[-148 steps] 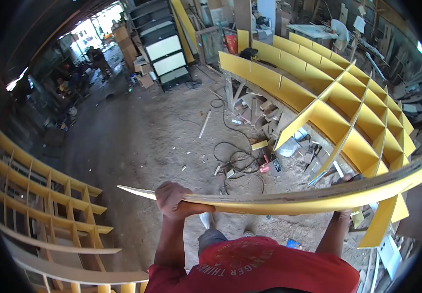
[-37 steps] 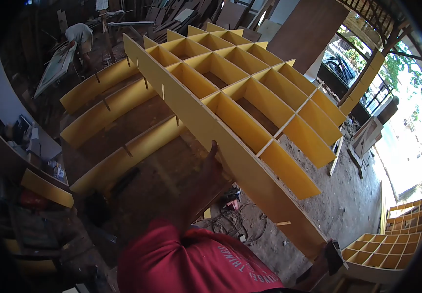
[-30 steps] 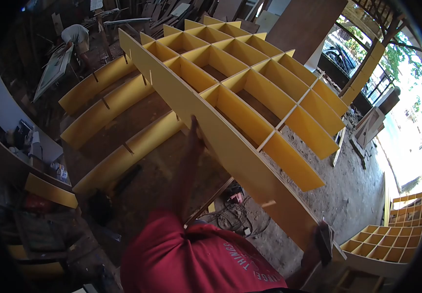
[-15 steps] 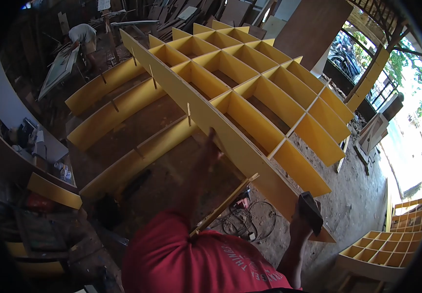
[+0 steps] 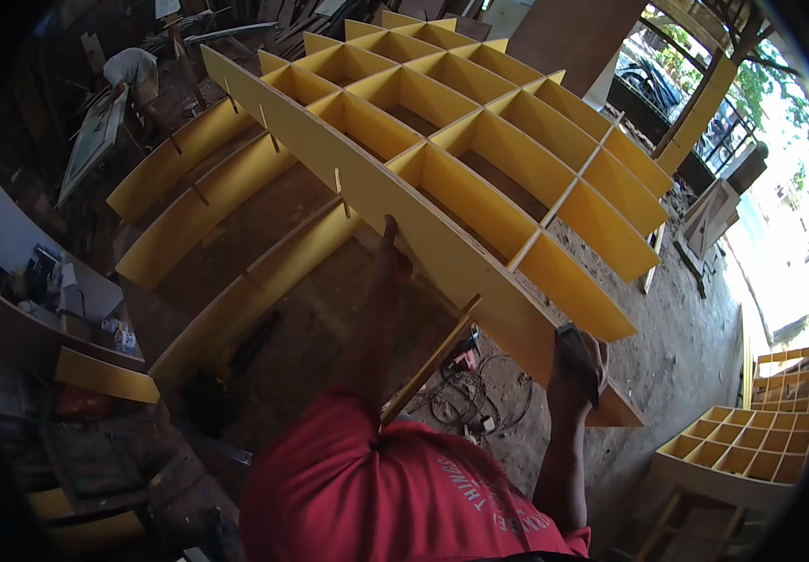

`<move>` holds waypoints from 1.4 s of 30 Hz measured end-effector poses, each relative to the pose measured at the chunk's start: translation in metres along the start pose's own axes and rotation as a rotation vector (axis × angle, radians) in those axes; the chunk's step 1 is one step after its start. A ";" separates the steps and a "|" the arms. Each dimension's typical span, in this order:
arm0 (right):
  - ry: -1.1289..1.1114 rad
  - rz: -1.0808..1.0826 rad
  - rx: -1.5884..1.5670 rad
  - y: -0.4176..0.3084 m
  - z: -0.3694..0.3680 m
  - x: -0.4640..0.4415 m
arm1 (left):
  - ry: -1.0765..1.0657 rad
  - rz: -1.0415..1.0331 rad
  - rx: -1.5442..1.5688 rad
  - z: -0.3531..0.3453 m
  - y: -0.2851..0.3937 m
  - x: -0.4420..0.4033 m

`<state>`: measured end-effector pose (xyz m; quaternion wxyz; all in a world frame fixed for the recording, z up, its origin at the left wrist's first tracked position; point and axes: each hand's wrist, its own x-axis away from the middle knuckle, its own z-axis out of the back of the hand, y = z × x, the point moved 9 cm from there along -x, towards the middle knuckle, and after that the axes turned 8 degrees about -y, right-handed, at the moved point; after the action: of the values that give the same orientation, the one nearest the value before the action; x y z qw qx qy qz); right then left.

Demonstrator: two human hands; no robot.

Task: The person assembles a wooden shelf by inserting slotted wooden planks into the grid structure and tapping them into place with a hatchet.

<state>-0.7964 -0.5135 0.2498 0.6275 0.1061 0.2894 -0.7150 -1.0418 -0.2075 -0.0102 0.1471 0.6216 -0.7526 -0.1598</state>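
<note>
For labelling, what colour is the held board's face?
The held board is yellow, shown in the head view.

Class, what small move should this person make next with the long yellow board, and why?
Probably ease the long board down slightly, the left hand steadying it. Pale slots seem to show above the curved strips it crosses, suggesting it may not be fully seated. The right hand, near the board's end, grips a dark block.

Slotted yellow board (image 5: 442,248): slanting before you on edge, meeting curved ribs (image 5: 287,262) on your left.
Yellow lattice (image 5: 468,201): open cells, just past the board.
Dark block (image 5: 575,361): you've got it tilted, near the board's lower end.
</note>
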 end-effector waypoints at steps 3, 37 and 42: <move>0.041 -0.033 -0.056 0.023 -0.007 0.006 | 0.007 -0.028 -0.019 0.001 -0.006 0.005; 0.066 -0.163 -0.252 0.044 -0.017 0.018 | -0.443 0.526 -1.086 -0.021 -0.105 0.160; 0.051 -0.253 -0.326 0.049 -0.025 0.024 | -0.392 0.572 -1.256 -0.027 -0.082 0.157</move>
<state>-0.7599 -0.5220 0.2031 0.5341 -0.0160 0.4282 -0.7288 -0.9864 -0.3774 -0.0167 0.3753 0.1578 -0.6645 -0.6266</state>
